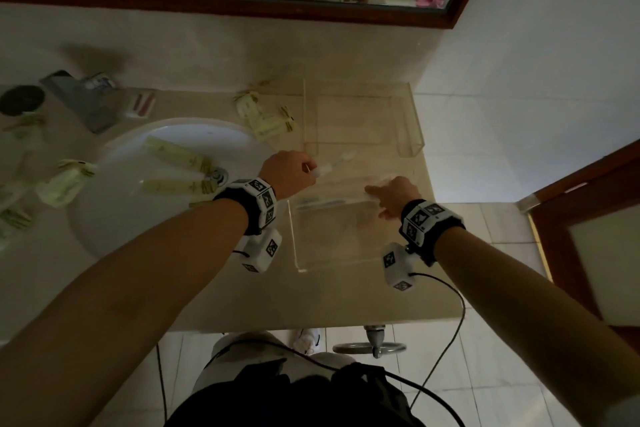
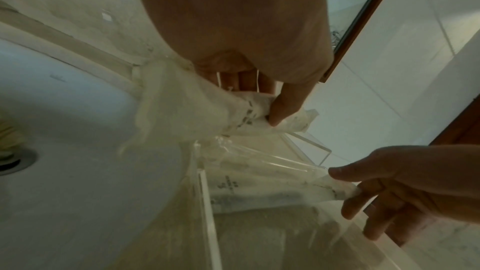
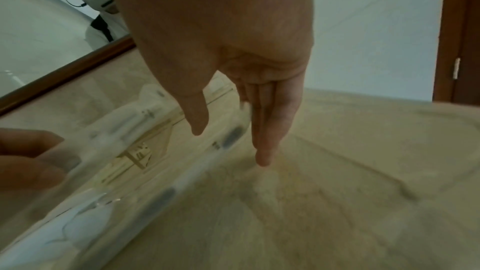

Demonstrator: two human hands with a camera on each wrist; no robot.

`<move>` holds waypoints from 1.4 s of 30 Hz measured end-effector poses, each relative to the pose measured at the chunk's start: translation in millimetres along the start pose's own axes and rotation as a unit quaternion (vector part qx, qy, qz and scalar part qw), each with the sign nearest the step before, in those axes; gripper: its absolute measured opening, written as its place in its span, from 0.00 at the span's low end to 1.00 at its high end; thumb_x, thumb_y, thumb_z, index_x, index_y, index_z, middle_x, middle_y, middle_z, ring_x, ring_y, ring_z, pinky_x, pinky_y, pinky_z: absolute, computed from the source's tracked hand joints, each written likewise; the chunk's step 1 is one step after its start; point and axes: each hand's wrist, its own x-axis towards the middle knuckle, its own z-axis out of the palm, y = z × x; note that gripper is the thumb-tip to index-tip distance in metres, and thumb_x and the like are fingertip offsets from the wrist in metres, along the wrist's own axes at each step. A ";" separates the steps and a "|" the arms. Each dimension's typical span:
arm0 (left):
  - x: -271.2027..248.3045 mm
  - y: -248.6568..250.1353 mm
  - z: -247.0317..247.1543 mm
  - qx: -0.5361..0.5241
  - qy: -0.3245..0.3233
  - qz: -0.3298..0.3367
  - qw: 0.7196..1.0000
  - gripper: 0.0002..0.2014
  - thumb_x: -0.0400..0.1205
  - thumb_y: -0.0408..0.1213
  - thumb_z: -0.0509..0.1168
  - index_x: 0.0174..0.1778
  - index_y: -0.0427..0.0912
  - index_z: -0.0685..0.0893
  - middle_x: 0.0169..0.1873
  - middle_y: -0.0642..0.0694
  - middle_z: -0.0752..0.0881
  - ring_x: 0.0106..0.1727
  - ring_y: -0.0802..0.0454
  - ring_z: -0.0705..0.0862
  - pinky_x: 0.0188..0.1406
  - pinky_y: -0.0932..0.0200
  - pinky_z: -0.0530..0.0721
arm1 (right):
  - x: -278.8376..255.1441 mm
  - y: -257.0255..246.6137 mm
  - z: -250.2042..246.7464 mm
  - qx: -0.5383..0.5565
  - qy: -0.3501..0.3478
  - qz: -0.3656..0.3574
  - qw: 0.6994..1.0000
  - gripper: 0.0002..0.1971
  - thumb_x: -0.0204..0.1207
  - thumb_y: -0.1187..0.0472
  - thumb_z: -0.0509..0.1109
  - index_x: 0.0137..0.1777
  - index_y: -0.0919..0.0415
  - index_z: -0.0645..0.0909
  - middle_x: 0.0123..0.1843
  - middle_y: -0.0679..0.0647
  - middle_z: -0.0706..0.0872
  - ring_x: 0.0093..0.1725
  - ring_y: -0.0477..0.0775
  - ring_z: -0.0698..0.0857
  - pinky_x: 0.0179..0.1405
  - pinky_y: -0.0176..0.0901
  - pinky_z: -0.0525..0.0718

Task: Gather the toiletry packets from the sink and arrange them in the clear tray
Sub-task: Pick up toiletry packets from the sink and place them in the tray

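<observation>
My left hand (image 1: pixel 309 168) pinches a white, clear-wrapped packet (image 2: pixel 228 114) between thumb and fingers, held at the far left corner of the near clear tray (image 1: pixel 293 239). Long packets (image 2: pixel 259 188) lie along the tray's far side. My right hand (image 1: pixel 375 198) reaches into the tray with straight fingers (image 3: pixel 262 157), their tips beside the right end of those packets. Two long yellowish packets (image 1: pixel 180 156) lie in the white sink (image 1: pixel 104 218) near the drain.
A second clear tray (image 1: pixel 412 121) stands behind the near one. More packets (image 1: pixel 266 118) lie on the counter between sink and trays, others (image 1: pixel 65 180) left of the basin. The tap (image 1: pixel 83 100) is at the back left. The counter ends just right of the trays.
</observation>
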 end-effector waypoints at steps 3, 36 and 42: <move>-0.6 6.6 3.7 0.011 -0.033 0.003 0.999 0.11 0.77 0.44 0.69 0.53 0.47 0.87 0.47 0.48 0.88 0.49 0.48 0.85 0.50 0.57 0.82 | -2.8 -0.1 -10.6 -0.075 0.010 -0.010 0.997 0.24 0.73 0.43 0.72 0.55 0.66 0.80 0.49 0.63 0.89 0.38 0.62 0.91 0.42 0.53 0.91; -0.9 14.5 46.3 0.272 -0.212 0.178 0.922 0.23 0.85 0.50 0.57 0.78 0.63 0.66 0.84 0.49 0.50 0.83 0.44 0.51 0.78 0.34 0.57 | -1.4 6.7 -6.7 -0.300 -0.017 -0.175 0.937 0.19 0.74 0.51 0.72 0.65 0.50 0.80 0.67 0.61 0.75 0.65 0.65 0.76 0.67 0.54 0.77; 12.4 2.5 42.6 0.285 -0.214 0.147 0.923 0.24 0.86 0.49 0.54 0.79 0.65 0.61 0.85 0.48 0.47 0.84 0.41 0.48 0.79 0.33 0.55 | -0.2 1.1 -7.6 -0.310 -0.009 -0.178 0.934 0.15 0.79 0.55 0.68 0.62 0.60 0.84 0.68 0.66 0.74 0.64 0.63 0.78 0.66 0.50 0.77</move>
